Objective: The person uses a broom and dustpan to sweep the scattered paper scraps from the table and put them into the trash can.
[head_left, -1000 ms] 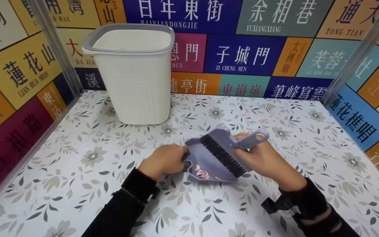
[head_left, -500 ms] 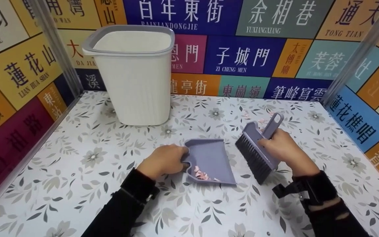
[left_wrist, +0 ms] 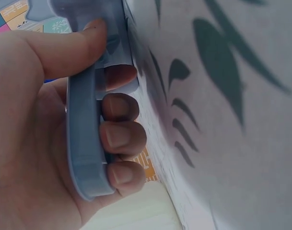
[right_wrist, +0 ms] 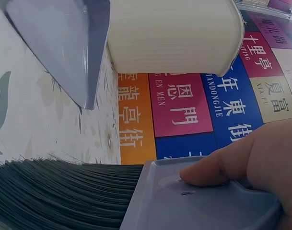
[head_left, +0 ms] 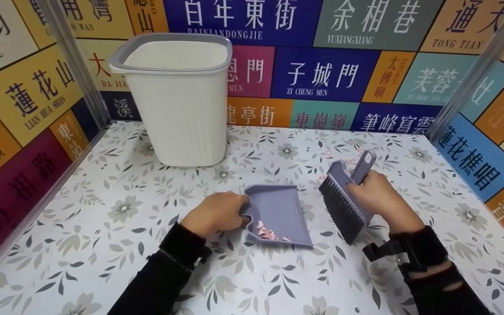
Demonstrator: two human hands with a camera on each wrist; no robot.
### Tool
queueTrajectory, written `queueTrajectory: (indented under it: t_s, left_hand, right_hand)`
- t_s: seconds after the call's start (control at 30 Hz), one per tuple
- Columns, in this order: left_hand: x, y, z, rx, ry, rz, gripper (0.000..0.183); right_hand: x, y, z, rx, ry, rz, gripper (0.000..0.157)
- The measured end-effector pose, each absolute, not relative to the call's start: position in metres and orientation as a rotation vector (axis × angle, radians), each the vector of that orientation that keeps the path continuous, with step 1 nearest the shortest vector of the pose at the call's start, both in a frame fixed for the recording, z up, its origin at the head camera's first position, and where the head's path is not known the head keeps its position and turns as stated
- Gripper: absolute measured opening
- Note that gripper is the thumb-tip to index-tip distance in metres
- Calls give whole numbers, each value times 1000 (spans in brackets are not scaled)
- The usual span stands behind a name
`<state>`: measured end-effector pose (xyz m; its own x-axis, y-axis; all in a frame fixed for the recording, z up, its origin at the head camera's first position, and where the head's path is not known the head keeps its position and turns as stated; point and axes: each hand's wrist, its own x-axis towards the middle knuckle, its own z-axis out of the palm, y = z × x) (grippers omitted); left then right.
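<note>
My left hand grips the handle of a grey-purple dustpan, its fingers curled round it in the left wrist view. The dustpan sits on the table with its wide edge facing right. A small pile of pink scraps lies in its near left corner. My right hand holds a matching hand brush to the right of the dustpan, apart from it. The brush's dark bristles point left and down. In the right wrist view, the thumb presses on the brush's back.
A white bin with a grey rim stands at the back left. More pink scraps lie on the floral tabletop behind the brush. Walls with colourful sign panels enclose the back and sides.
The brush was over the dustpan a second ago. It has moved off to the right and now sits beside it. The dustpan has hardly moved.
</note>
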<state>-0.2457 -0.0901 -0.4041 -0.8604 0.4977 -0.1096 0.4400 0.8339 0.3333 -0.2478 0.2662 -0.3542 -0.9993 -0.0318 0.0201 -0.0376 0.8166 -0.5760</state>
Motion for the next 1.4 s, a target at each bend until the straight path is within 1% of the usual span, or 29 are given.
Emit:
queueTrajectory:
  t_s: [0.17,0.3,0.5,0.6,0.9,1.13,1.3,1.4]
  left_hand:
    - [-247,-92,-400,713,2778,437,16]
    - [-249,-95,-396,717,2741,466,15]
    - [-247,-104,-379,712,2782,489,11]
    - [-243,-109,-366,733,2820,516,13]
    - [-230,-133,-309,826,2925,476,19]
    - [-223,-151,-262,829,2928,440,17]
    - [-215,-159,-227,922,2861,454,13]
    - [-213,-164,-201,921,2864,448,12]
  right_hand:
    - [-246,268,-354,84,-2982,911,44]
    - [-244,270,-356,88,-2974,905,41]
    - [-243,269,-355,123,-2994,901,48]
    - [-243,269,-352,146,-3009,885,49]
    - [-242,266,-349,195,-3027,875,45]
    - [-239,265,-350,188,-3032,874,54]
    - [-239,266,-351,198,-3030,875,50]
    - [-239,267,-350,194,-3044,880,49]
